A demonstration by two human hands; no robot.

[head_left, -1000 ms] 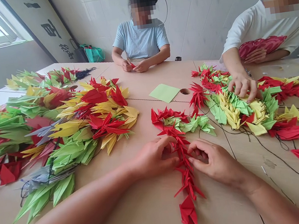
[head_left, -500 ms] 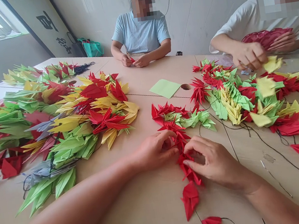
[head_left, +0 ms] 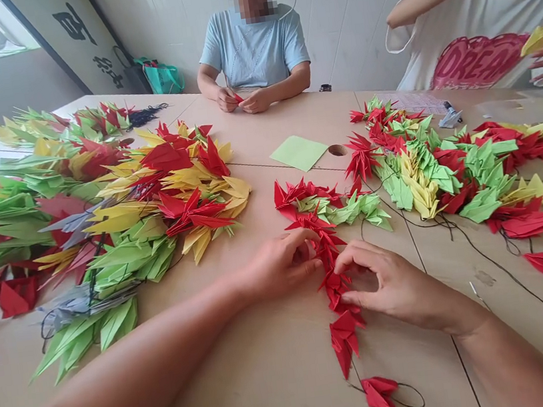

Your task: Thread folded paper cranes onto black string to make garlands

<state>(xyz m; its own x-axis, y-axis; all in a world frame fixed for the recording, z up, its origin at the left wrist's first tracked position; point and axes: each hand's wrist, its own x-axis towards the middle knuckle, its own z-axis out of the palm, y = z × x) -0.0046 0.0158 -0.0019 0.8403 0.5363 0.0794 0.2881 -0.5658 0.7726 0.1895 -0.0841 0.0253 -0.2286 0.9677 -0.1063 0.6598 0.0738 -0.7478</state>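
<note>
A string of red folded paper cranes runs toward me down the table, with green paper cranes at its far end. My left hand lies along the left side of the red cranes, fingers curled and fingertips gripping them. From the right, my right hand pinches the same string, thumb and forefinger against the red paper. Nearest me, a single red crane sits apart on a looped black thread. The exact grip points are partly hidden by the cranes.
Big heaps of coloured cranes cover the left side. More strung cranes lie right, with loose black thread and a needle. A green paper square lies near a table hole. Two people sit opposite.
The person at right has lifted yellow cranes off the table toward the right edge and raised an arm. My hands stay at the red cranes; a lower red crane sits slightly closer to the others.
</note>
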